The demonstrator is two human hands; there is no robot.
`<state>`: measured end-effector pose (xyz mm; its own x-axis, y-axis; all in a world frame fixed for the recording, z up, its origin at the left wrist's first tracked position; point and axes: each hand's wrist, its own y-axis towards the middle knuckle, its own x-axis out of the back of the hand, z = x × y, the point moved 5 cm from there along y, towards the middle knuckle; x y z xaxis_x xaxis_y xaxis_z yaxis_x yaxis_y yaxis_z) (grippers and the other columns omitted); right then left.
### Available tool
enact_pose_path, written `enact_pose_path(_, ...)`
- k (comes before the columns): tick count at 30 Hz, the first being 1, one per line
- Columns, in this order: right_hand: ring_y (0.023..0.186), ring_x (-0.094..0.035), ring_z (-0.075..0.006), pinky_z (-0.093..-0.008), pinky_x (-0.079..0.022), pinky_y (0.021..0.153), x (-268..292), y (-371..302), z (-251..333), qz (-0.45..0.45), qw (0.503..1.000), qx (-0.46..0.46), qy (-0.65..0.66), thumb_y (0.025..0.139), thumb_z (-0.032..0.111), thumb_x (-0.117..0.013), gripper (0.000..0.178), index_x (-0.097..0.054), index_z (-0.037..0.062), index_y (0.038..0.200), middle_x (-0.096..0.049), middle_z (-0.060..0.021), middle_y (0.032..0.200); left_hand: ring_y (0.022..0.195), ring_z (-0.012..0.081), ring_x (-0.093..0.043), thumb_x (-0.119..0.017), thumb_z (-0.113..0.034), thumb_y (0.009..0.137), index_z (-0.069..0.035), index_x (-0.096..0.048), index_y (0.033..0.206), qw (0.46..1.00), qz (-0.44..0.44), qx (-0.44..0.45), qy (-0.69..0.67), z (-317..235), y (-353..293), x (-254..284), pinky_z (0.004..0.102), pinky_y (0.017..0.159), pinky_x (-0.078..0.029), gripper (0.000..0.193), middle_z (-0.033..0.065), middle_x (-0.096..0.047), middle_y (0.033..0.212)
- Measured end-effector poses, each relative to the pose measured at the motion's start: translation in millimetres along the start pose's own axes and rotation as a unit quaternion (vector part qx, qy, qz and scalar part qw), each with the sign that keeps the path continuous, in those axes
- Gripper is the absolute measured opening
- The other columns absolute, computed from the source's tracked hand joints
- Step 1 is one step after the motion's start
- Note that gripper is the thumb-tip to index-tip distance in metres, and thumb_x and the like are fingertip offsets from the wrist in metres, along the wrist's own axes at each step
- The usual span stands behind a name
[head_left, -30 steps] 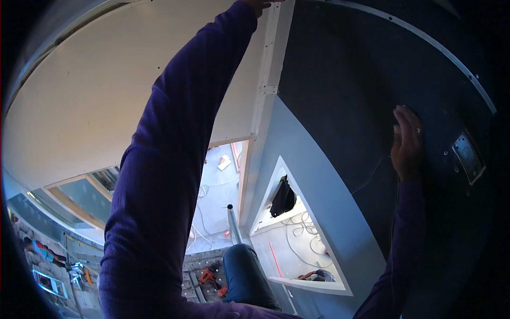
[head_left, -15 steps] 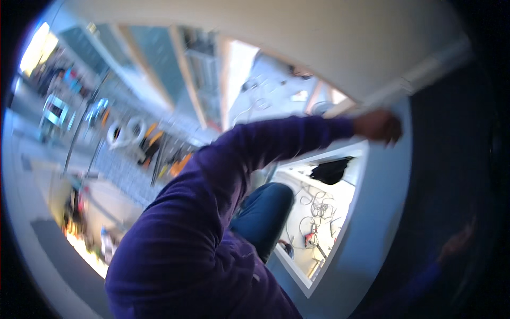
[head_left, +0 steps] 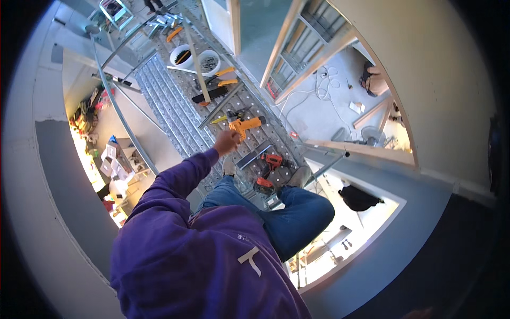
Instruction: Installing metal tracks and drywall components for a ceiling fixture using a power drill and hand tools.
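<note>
A yellow-orange power tool with a dark end (head_left: 245, 126) lies on the ribbed and perforated grey metal deck (head_left: 151, 98), just ahead of the left hand (head_left: 227, 142) and a little to its right. The hand reaches the handle of this tool, and its fingers seem to touch it. If they are already wrapped around the handle, I am not able to say, because they are too small here. A second ago this hand was high at the edge of the view, beside the pale corner strip of the wall; now it is down at the deck, and the view has turned to there also. I judge that the handling has moved from the wall to this tool.

Nearer to the body and right of the hand is a red and black cordless drill (head_left: 272, 160). Just below the hand is one foot of the person (head_left: 228, 169). Farther ahead of it lie hand tools with orange handles (head_left: 227, 71), and behind these stand two round white buckets (head_left: 173, 55). Well to the right hangs a black cloth (head_left: 357, 198). At the lower right edge, a dim patch may be the right hand (head_left: 418, 313); its state is not readable.
</note>
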<state>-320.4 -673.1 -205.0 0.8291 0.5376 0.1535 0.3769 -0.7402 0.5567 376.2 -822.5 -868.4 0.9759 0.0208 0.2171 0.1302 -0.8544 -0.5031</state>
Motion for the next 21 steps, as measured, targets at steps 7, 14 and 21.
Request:
enact_pose_path(7,0.094,-0.061,-0.0354,-0.0446,-0.049,0.088,3.9,-79.7,80.4,0.105,0.888,-0.374,0.246,0.102,0.039,-0.038,0.048,-0.062,-0.0024,0.106,-0.062,-0.0235,0.104,0.061,0.0202,-0.065,-0.056,-0.018,0.092,0.004,-0.063,0.091,0.941,-0.188,0.012,-0.282,-17.6,92.2,140.0,0.0304,0.054,-0.052,0.024,0.0109,-0.066,0.078)
enact_pose_path(14,0.083,-0.063,-0.0287,-0.0412,-0.053,0.074,-30.7,-256.8,172.0,0.495,0.860,-0.111,0.055,0.100,0.030,-0.041,0.034,-0.061,0.0024,0.100,-0.064,-0.0142,0.094,0.068,0.0181,-0.069,-0.056,-0.028,0.093,0.001,-0.060,0.105,0.894,-0.280,-0.052,-0.345,-76.7,179.4,301.7,0.0264,0.055,-0.051,0.032,0.0087,-0.068,0.085)
enact_pose_path(21,0.089,-0.063,-0.0355,-0.0421,-0.052,0.080,-26.8,-342.5,226.0,0.477,0.871,-0.089,0.082,0.095,0.025,-0.049,0.023,-0.061,0.0058,0.101,-0.065,-0.0178,0.097,0.076,0.0332,-0.070,-0.054,-0.020,0.090,-0.004,-0.068,0.099,0.941,-0.288,0.034,0.172,-10.1,297.1,335.4,0.0430,0.073,-0.055,0.023,0.0180,-0.071,0.092)
